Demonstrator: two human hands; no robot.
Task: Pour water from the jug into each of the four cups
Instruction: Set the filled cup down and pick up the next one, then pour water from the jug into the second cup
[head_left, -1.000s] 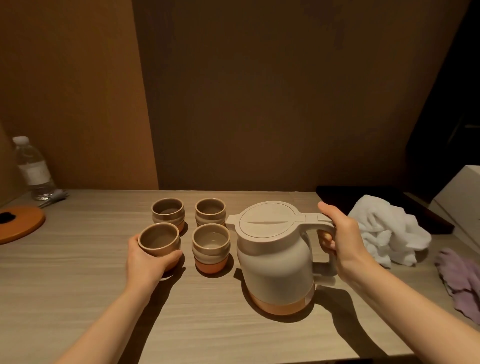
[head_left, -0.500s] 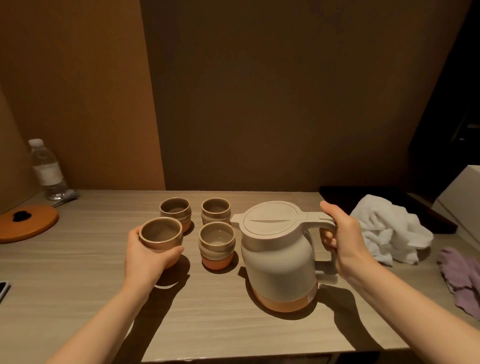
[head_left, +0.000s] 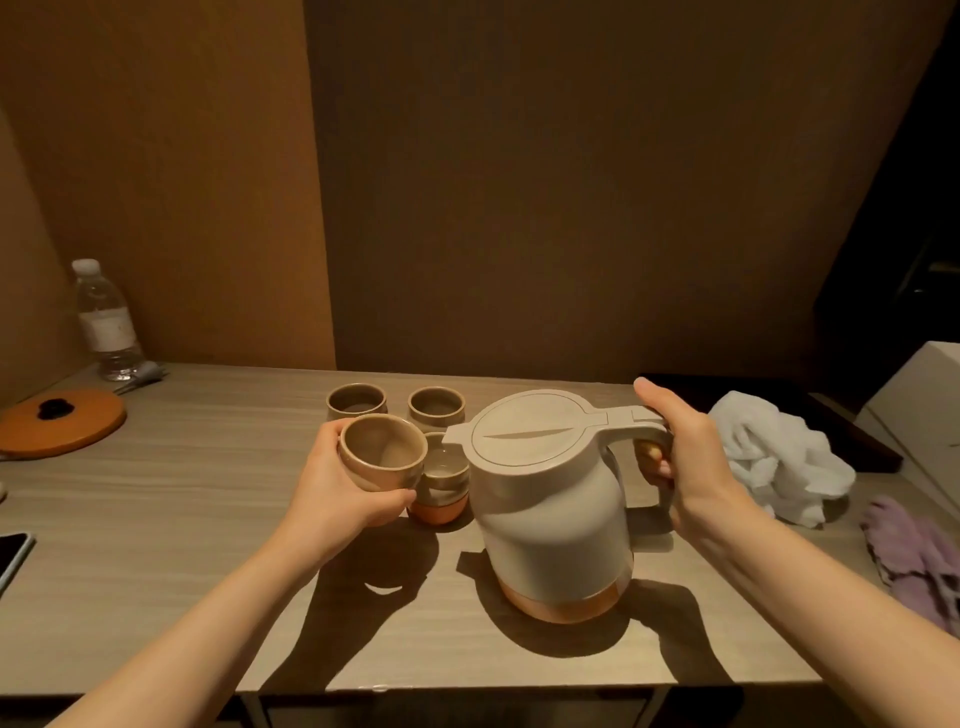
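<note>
Four cups in play: one cup (head_left: 382, 460) is lifted off the table (head_left: 156, 519) in the left hand (head_left: 337, 493), fingers wrapped round its wall, just beside the jug (head_left: 550, 499) spout. Jug sits near table centre, right hand (head_left: 685, 467) curled round its handle. Three cups (head_left: 435, 408) remain behind. Advice: keep the cup rim under the spout, tip slowly, stop short of full. Towel (head_left: 774, 462) lies to the right.

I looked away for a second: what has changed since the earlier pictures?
The left hand has lifted its cup off the table and tilted it toward the jug. The right hand still grips the jug's handle; the jug seems to stay down. The other three cups stayed put.
</note>
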